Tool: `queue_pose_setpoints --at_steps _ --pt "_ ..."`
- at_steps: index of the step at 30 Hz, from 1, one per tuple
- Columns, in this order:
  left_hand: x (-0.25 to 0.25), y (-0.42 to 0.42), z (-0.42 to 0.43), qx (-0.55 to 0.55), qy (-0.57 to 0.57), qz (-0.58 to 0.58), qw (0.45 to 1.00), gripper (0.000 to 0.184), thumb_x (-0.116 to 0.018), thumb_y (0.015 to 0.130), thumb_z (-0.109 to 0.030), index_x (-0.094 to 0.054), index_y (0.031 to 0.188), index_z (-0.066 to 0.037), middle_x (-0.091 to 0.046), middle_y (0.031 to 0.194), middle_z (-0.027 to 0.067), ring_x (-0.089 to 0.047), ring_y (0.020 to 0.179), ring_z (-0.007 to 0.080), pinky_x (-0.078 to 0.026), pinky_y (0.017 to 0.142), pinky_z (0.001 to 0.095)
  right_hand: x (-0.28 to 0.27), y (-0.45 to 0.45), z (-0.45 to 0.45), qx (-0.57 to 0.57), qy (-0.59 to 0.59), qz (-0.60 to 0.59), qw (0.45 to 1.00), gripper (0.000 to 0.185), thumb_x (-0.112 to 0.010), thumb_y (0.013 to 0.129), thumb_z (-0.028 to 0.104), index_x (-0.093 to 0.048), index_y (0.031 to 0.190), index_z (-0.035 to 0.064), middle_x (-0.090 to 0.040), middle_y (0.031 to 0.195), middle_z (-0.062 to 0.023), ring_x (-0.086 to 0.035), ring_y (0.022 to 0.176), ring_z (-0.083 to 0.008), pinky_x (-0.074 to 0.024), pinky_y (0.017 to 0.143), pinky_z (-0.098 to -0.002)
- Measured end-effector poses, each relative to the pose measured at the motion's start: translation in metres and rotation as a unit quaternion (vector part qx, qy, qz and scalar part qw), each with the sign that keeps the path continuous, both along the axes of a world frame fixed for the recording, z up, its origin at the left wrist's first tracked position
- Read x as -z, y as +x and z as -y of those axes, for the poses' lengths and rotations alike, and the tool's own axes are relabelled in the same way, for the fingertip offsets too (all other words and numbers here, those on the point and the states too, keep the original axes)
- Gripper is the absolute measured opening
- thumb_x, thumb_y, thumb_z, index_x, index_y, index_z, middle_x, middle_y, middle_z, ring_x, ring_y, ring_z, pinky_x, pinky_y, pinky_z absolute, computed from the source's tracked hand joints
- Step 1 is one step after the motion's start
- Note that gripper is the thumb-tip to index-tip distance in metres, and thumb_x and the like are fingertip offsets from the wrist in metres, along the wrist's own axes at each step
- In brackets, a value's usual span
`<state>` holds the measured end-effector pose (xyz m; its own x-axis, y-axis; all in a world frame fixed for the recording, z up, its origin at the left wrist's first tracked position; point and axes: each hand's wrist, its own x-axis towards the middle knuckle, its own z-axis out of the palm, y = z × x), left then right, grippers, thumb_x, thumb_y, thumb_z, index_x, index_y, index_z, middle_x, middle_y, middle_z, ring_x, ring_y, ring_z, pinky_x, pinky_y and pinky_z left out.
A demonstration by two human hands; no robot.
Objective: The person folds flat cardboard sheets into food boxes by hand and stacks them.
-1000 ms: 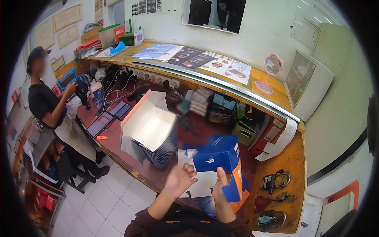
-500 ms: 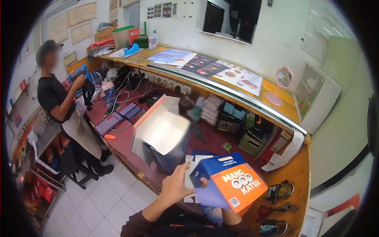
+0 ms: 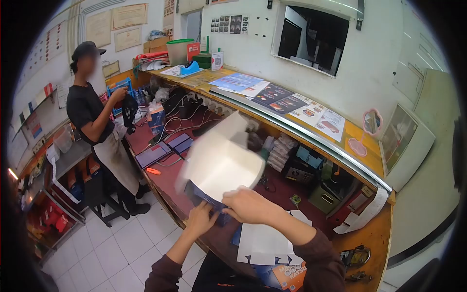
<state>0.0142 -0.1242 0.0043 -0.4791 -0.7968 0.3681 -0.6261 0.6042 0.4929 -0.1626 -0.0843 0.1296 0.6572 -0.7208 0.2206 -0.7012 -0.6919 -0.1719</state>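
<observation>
A food box (image 3: 233, 170) with a white inside and dark blue outside sits tilted and blurred on the counter, its mouth facing up towards me. My left hand (image 3: 200, 219) has its fingers bent against the box's dark blue near side. At the near rim, my right hand (image 3: 248, 204) pinches the edge. A flat white box blank (image 3: 265, 238) lies under my right forearm. Below it, an orange and blue printed piece (image 3: 287, 275) with "Mang Katsu" lettering shows in part. Whatever stands directly beneath the box is mostly hidden by it and my hands.
Tablets (image 3: 154, 155) and an orange marker (image 3: 153, 171) lie on the red counter (image 3: 170, 170). Printed menus (image 3: 282, 100) and a pink mirror (image 3: 372, 121) occupy the upper shelf. Padlocks (image 3: 355, 255) sit at right. A co-worker (image 3: 87, 107) stands at left, holding something black.
The printed box has left its place at the lower right, and both hands have moved up and left to the white-lined box's near edge. The view has shifted.
</observation>
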Motion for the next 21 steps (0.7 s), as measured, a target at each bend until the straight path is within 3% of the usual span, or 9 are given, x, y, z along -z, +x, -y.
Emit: queue_pose_setpoints --at_steps 2,4,8,15,17,20,21 --pt "0.004 0.004 0.009 -0.005 -0.086 -0.017 0.996 0.015 -0.061 0.073 -0.013 -0.063 0.086 -0.006 -0.058 0.083 0.0068 -0.059 0.065 0.0275 -0.047 0.054 0.0332 -0.002 0.004 0.017 0.004 0.036 0.019 0.999 0.015 -0.058 0.076 0.017 -0.058 0.075 0.0018 -0.057 0.078 -0.0131 -0.058 0.077 -0.0300 -0.0431 0.072 -0.0395" --pt "0.008 0.007 0.021 0.025 -0.126 -0.019 0.992 0.014 -0.061 0.072 -0.012 -0.063 0.086 -0.009 -0.058 0.082 0.0039 -0.059 0.063 0.0248 -0.047 0.053 0.0323 -0.002 0.006 0.028 0.036 0.061 0.049 0.996 0.021 -0.060 0.074 0.020 -0.059 0.075 -0.0006 -0.058 0.076 -0.0174 -0.058 0.075 -0.0347 -0.0461 0.071 -0.0413" --pt "-0.009 0.005 0.022 0.091 -0.224 -0.074 0.968 0.012 -0.063 0.067 -0.007 -0.064 0.078 -0.011 -0.058 0.075 -0.0023 -0.058 0.057 0.0178 -0.046 0.048 0.0277 0.010 -0.002 0.046 0.112 0.073 -0.006 0.991 0.025 -0.063 0.070 0.024 -0.061 0.072 -0.0010 -0.060 0.074 -0.0177 -0.060 0.071 -0.0340 -0.0486 0.067 -0.0406" --pt "-0.004 0.014 0.040 0.169 -0.200 -0.041 0.964 0.018 -0.059 0.071 -0.008 -0.064 0.086 -0.016 -0.059 0.082 -0.0038 -0.060 0.062 0.0158 -0.046 0.050 0.0271 0.050 0.014 0.043 0.128 -0.001 -0.028 0.991 0.022 -0.063 0.070 0.022 -0.062 0.071 -0.0001 -0.061 0.074 -0.0165 -0.061 0.066 -0.0320 -0.0500 0.063 -0.0391" --pt "-0.007 0.014 0.037 0.175 -0.189 -0.056 0.965 0.019 -0.059 0.069 -0.007 -0.064 0.086 -0.016 -0.059 0.080 -0.0036 -0.060 0.063 0.0162 -0.047 0.051 0.0274 0.061 0.021 0.042 0.128 -0.011 -0.105 0.986 0.019 -0.063 0.070 0.019 -0.062 0.070 0.0004 -0.061 0.075 -0.0174 -0.062 0.067 -0.0312 -0.0502 0.061 -0.0389" --pt "-0.001 0.004 0.027 0.148 -0.199 -0.090 0.964 0.017 -0.062 0.066 -0.007 -0.063 0.081 -0.012 -0.059 0.079 -0.0006 -0.059 0.061 0.0178 -0.047 0.049 0.0288 0.033 0.019 0.063 0.090 0.153 -0.193 0.965 0.012 -0.056 0.071 0.012 -0.062 0.069 0.0021 -0.062 0.073 -0.0170 -0.064 0.071 -0.0299 -0.0513 0.060 -0.0367" --pt "0.002 0.003 0.024 0.148 -0.200 -0.090 0.964 0.017 -0.062 0.066 -0.007 -0.063 0.081 -0.012 -0.059 0.079 -0.0006 -0.059 0.061 0.0178 -0.047 0.049 0.0288 0.036 0.027 0.067 0.090 0.153 -0.193 0.965 0.012 -0.056 0.071 0.012 -0.062 0.069 0.0021 -0.062 0.073 -0.0170 -0.064 0.071 -0.0299 -0.0513 0.060 -0.0367"
